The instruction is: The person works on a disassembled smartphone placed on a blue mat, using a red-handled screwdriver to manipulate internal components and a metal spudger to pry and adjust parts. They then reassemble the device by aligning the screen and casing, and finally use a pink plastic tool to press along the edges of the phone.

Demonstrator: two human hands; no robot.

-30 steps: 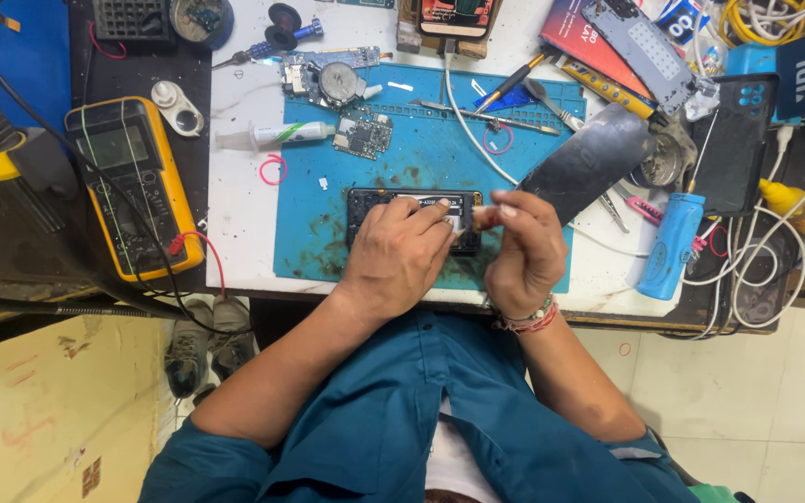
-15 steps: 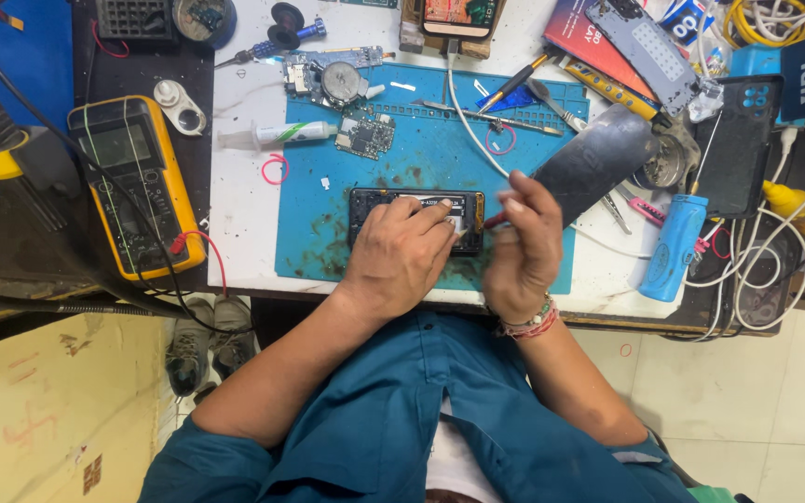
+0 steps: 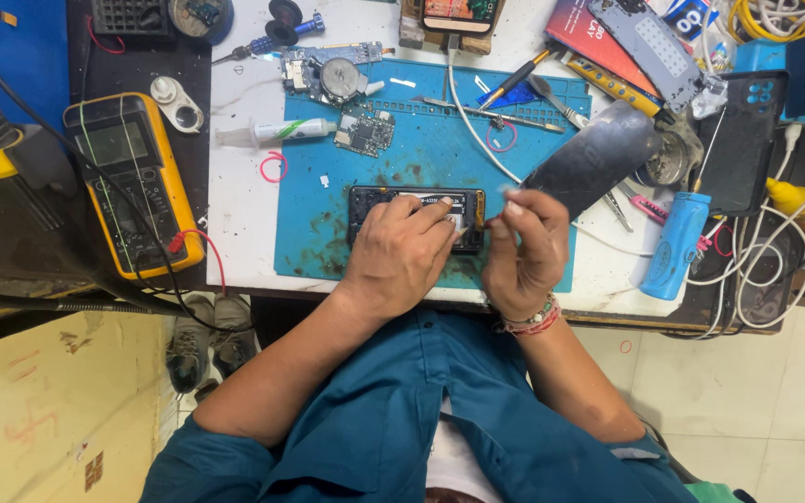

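Note:
An opened black phone (image 3: 370, 200) lies flat on a blue work mat (image 3: 421, 140) in front of me. My left hand (image 3: 402, 253) rests on top of it, fingers spread over its middle and right part. My right hand (image 3: 525, 253) hovers at the phone's right end with its fingertips pinched on a small pale piece (image 3: 506, 197). What that piece is I cannot make out. A beaded bracelet sits on my right wrist.
A yellow multimeter (image 3: 132, 182) lies at the left with its leads. On or near the mat are a syringe (image 3: 277, 133), a small circuit board (image 3: 363, 130), a black back cover (image 3: 593, 158), tweezers and a blue cylinder (image 3: 675, 244). Cables and tools crowd the right side.
My right hand's pinched fingertips have risen a little beside the phone's right end. My left hand has stayed pressed on the phone.

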